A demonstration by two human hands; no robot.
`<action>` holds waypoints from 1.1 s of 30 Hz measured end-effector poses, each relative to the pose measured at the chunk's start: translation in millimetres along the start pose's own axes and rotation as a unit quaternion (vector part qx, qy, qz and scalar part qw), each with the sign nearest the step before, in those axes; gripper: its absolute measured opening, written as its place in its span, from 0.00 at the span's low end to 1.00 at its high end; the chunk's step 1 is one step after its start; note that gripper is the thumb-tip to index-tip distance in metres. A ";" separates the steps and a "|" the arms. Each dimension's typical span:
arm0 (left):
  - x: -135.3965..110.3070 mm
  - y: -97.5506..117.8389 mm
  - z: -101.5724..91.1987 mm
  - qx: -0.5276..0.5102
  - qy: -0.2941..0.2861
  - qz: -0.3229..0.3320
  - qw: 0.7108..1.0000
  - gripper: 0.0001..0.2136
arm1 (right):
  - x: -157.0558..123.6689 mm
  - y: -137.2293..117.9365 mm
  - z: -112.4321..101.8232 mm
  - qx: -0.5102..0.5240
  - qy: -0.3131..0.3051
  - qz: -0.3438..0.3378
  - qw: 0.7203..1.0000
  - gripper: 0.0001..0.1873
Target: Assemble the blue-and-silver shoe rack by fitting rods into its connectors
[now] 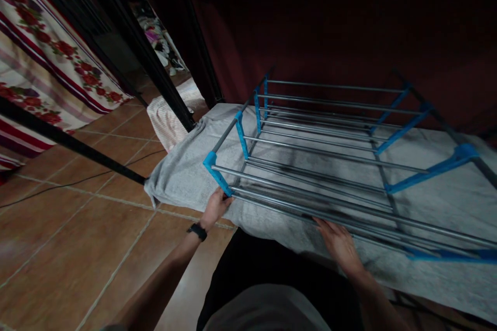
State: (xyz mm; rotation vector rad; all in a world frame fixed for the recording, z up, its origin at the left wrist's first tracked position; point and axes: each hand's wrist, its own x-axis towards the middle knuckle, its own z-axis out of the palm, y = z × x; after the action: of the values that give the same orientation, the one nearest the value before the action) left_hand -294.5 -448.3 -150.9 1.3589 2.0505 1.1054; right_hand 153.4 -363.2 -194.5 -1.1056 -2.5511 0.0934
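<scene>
Of one rack [330,153], the left hand [216,208] grips one blue bracket [220,178], the right hand [337,242] one front rod [272,209].

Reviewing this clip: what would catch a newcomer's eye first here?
Probably the rack of metal rods and bright blue brackets, spread across the grey cloth at centre and right. At its near edge, the left hand is at the left corner and the right hand at the rods farther right. Next, the red-flowered fabric hanging at upper left.
</scene>
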 end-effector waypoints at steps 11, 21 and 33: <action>3.1 -5.7 -1.6 0.014 -0.011 0.003 1.000 0.08 | 1.6 -1.3 -4.5 0.006 -0.008 0.002 1.000 0.21; 2.2 -2.1 0.6 0.044 -0.008 0.000 0.999 0.05 | -0.4 1.8 5.0 -0.005 -0.011 -0.010 1.000 0.21; 7.1 7.7 -7.4 0.070 -0.049 0.003 0.996 0.18 | 10.1 -28.3 -14.1 0.024 0.011 0.077 0.997 0.18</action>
State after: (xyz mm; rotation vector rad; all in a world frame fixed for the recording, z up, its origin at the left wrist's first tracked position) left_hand -298.5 -443.2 -139.9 1.4573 2.0870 0.8918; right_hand 132.4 -376.6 -172.7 -1.2768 -2.4280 0.1788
